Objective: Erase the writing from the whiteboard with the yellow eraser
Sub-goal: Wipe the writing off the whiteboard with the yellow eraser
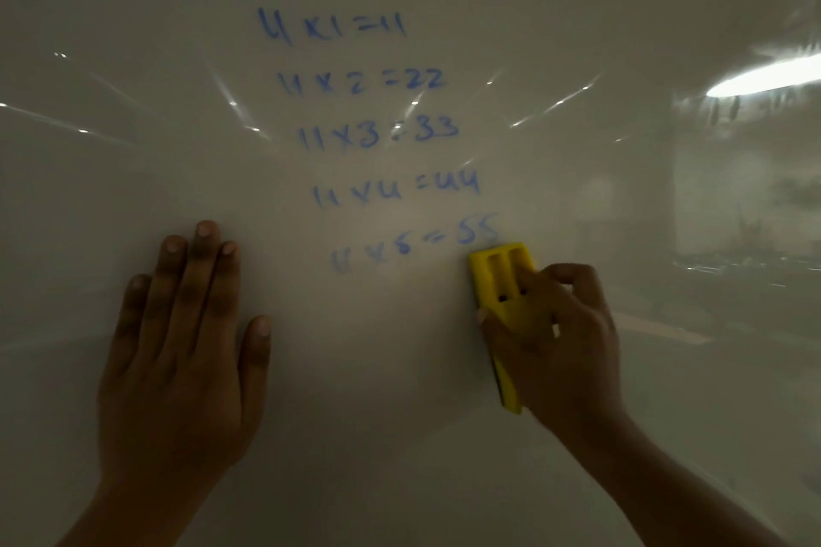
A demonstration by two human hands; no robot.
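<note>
A glossy whiteboard [133, 13] fills the view. Blue writing [373, 133] runs down its middle in several lines of an eleven-times table, from "11 x 1 = 11" at the top to a faint, smudged "11 x 5 = 55" at the bottom. My right hand [559, 342] grips the yellow eraser [497, 275], pressed to the board just below and right of the "55". The eraser's lower part is hidden by my fingers. My left hand [182, 346] lies flat on the board, fingers spread, to the left of the lowest line.
Ceiling lights and a room reflect in the board's right side [755, 80]. Bare board surface lies below and to the left of the writing.
</note>
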